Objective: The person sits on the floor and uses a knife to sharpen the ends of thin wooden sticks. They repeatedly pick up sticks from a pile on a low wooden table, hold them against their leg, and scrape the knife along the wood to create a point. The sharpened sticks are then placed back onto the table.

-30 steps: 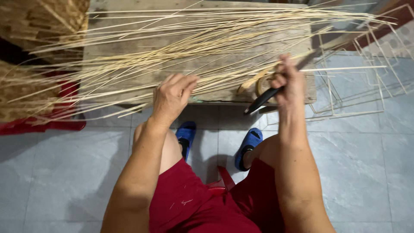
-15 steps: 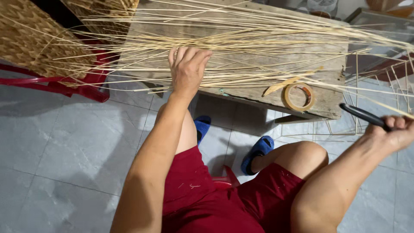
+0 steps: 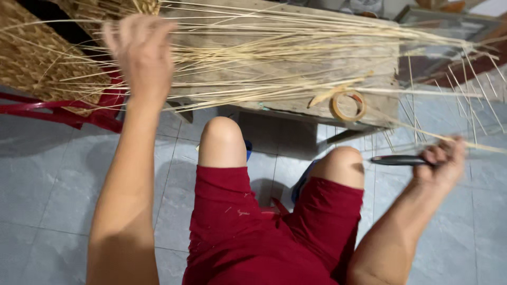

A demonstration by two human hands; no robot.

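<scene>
- The left hand (image 3: 140, 55) is spread open, blurry, over the thin pale sticks (image 3: 274, 47) on the wooden bench (image 3: 380, 105)
- The sticks lie longways, left to right
- The right hand (image 3: 441, 161) is farther away, low down, closed around a dark tool (image 3: 396, 160)

We see long reeds (image 3: 274, 58) lying across the tabletop (image 3: 338, 74), a tape roll (image 3: 348, 106) on its near edge, a woven basket (image 3: 37, 63) at left.
</scene>
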